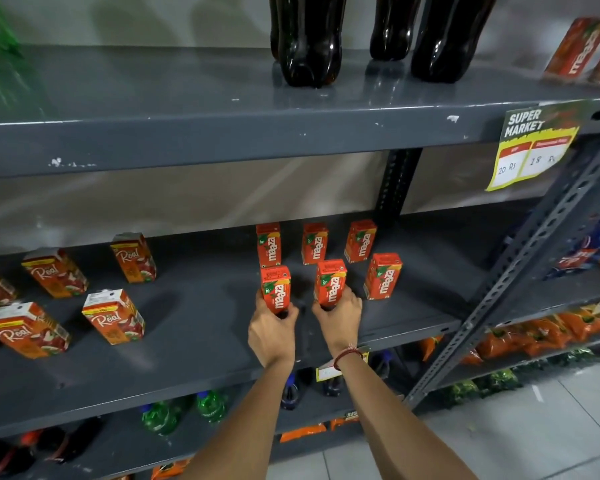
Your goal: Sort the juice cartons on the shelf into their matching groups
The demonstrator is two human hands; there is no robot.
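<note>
On the grey middle shelf [205, 327] several small red Maaza cartons stand upright in two rows right of centre. My left hand [271, 332] grips the front-left Maaza carton [276, 287] at its base. My right hand [340, 318] grips the front-middle Maaza carton [330, 282]. A third front carton [382, 276] stands free to the right, and three more [314, 243] stand behind. Several larger orange Real cartons [113, 317] stand on the shelf's left part, apart from the Maaza group.
Dark cola bottles [309, 39] and a Maaza carton [582, 46] stand on the upper shelf. A yellow price tag [530, 147] hangs from its edge. A slanted grey upright [520, 271] crosses at the right. Green bottles [184, 410] and orange snack packs [541, 334] fill lower shelves.
</note>
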